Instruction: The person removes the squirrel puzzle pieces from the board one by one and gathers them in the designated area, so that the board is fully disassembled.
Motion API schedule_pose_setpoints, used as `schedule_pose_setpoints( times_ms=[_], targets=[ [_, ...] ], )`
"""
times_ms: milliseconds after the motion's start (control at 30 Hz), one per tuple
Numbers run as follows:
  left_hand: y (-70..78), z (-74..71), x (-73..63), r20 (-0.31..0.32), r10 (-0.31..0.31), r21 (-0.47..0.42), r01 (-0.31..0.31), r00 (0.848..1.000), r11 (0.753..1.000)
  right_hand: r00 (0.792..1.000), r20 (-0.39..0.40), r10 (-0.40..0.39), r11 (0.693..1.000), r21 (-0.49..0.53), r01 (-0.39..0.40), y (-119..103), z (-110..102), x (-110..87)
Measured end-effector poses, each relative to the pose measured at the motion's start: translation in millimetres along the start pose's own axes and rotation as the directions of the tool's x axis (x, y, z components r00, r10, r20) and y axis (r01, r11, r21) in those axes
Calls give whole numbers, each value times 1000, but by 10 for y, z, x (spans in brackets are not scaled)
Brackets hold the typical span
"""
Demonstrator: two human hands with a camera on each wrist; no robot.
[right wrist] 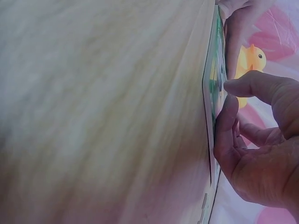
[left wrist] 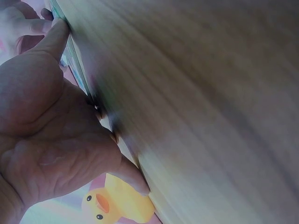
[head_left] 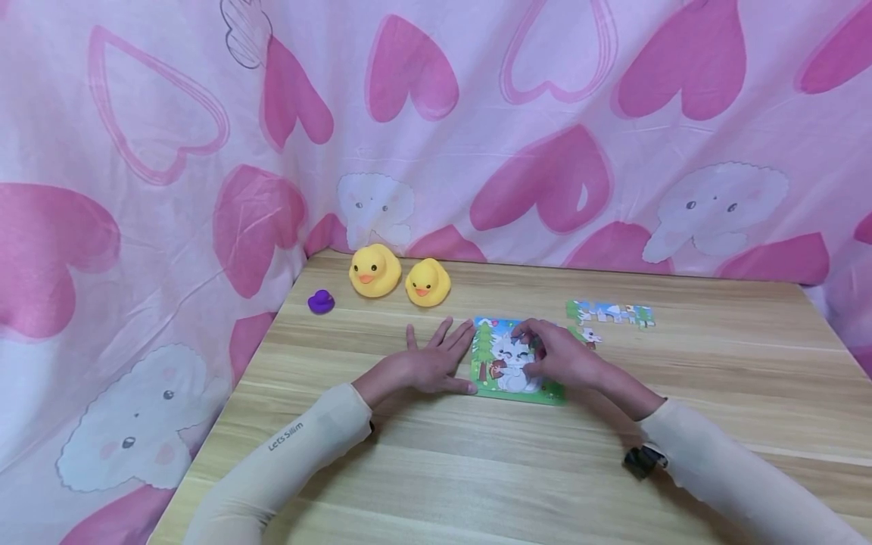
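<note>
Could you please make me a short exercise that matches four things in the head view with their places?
Column one
1. small purple toy duck
2. larger round yellow toy duck
3. loose multicoloured jigsaw pieces
4. bare left hand

Column two
A. at the left edge of the rectangular green-bordered picture puzzle
B. in the middle of the three ducks
C. to the right of the puzzle
D. leftmost of the three ducks

Pairs: 1-D, 2-B, 3-C, 4-A

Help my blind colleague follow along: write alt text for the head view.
A jigsaw lies on a wooden table, a person's left hand spread at its left edge, right hand curved over its right side. More pieces lie farther right; three toy ducks stand back left.
</note>
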State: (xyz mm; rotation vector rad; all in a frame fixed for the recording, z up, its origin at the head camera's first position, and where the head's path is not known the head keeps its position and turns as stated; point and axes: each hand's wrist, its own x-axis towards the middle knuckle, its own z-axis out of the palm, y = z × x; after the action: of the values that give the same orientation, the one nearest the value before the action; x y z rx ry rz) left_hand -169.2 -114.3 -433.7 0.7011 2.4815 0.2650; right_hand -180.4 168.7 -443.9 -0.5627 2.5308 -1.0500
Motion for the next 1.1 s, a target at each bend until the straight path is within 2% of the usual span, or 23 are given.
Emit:
schedule_pose_setpoints(
  times_ms=[300,633,800,1100],
  targets=[
    [-3,-7,16,0,-1,-1,1,1000,1000,1000,3,-21,997,77,21,47,-19,-6],
    [12,-10,5,7,-16,-3,16,1000,1000,998,35,-55,992,119,51,87,-62,-100],
    [10,-15,-5,7,-21,-5,21,1000,1000,996,23,-85,991,108,82,109,-80,-175],
    [13,-8,-2,9,-12,-1,12,1000,1000,998,-17,-59,990,124,60,267,-238,-362]
  ],
)
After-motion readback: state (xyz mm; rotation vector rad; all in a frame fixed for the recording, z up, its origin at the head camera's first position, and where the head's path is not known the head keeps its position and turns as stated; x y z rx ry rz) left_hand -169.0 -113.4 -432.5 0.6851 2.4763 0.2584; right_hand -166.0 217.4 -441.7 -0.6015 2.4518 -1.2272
